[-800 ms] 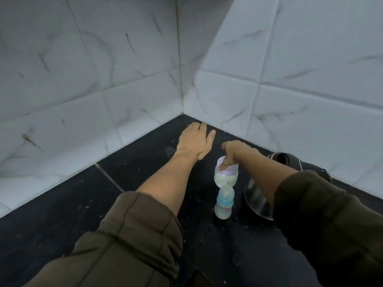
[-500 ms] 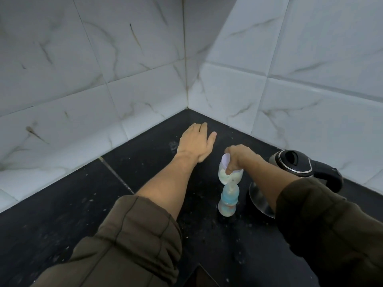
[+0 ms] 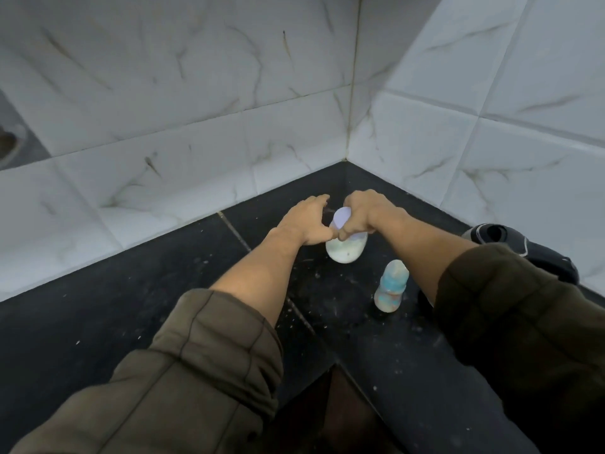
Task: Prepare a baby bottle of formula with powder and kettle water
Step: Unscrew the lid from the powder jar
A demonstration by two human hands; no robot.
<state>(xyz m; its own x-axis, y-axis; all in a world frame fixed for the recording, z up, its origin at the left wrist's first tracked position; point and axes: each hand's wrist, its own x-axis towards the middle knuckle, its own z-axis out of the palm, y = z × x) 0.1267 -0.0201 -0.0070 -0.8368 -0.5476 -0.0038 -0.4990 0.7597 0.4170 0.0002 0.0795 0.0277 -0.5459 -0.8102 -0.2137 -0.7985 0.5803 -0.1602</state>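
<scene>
A small white powder container (image 3: 345,250) with a pale lilac lid (image 3: 341,217) stands on the black counter (image 3: 131,322) near the corner. My right hand (image 3: 366,214) grips it from above around the lid. My left hand (image 3: 302,224) curves beside the container's left side, fingers apart, thumb tip meeting my right thumb at the container's edge. A gap shows between its fingers and the lid. The baby bottle (image 3: 391,286), clear with a blue ring, stands upright and capped to the right, apart from both hands. The black kettle (image 3: 523,250) sits at the far right, partly hidden by my right sleeve.
White marble-look tiled walls (image 3: 229,126) meet in a corner just behind the hands. The counter is speckled with white powder. A grout seam (image 3: 235,231) runs across the counter under my left forearm. The counter's front edge (image 3: 334,365) notches inward near my body.
My right hand has carried the container left, away from the bottle. My left hand has risen off the counter and closed in on the container's left side.
</scene>
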